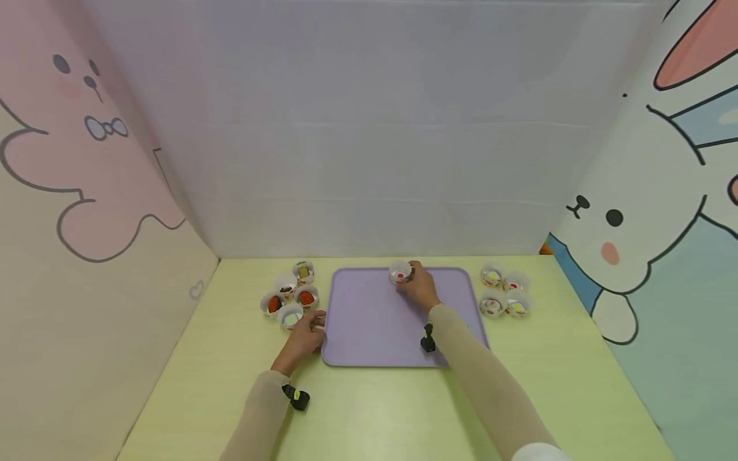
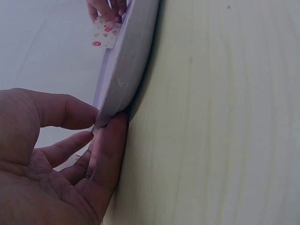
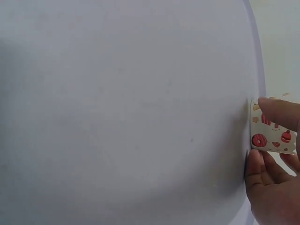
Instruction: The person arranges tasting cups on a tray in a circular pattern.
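Observation:
A light purple tray lies flat in the middle of the table. My left hand pinches its left rim, thumb on top and fingers beneath, as the left wrist view shows. Near the tray's far edge, my right hand grips a small paper cup from its right side. Cakes and donuts are printed on the cup wall in the right wrist view. Something small and red shows inside the cup in the head view. The cup stands upright, right at the tray surface.
Left of the tray stands a cluster of several paper cups, some with orange-red or yellowish contents. Another group of paper cups stands to its right. A pale wall rises behind the table, with cartoon-printed panels on both sides.

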### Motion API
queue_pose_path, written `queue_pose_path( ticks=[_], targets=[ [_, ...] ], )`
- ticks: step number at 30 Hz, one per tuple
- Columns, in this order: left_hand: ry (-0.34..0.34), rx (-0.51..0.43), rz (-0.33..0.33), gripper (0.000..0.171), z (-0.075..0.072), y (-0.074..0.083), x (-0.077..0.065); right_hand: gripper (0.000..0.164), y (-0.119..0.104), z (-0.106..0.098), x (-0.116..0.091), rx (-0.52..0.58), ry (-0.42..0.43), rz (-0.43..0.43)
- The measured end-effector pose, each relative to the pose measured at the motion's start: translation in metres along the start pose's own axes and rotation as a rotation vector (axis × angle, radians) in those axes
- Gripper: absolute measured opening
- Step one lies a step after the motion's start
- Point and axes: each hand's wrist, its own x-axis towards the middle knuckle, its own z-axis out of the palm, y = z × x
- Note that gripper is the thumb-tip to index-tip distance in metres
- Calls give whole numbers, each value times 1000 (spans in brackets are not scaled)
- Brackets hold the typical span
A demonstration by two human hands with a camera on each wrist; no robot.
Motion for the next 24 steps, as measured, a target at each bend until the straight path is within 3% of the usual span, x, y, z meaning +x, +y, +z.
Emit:
queue_pose_path(
  ticks=[9,24],
  targets=[
    [3,4,5,52,1,-2,2,80,-10,-11,-8,31,-18,52],
    [5,9,15,52,0,-2,4,81,-27,-46,-30,103,51,-42]
  ],
)
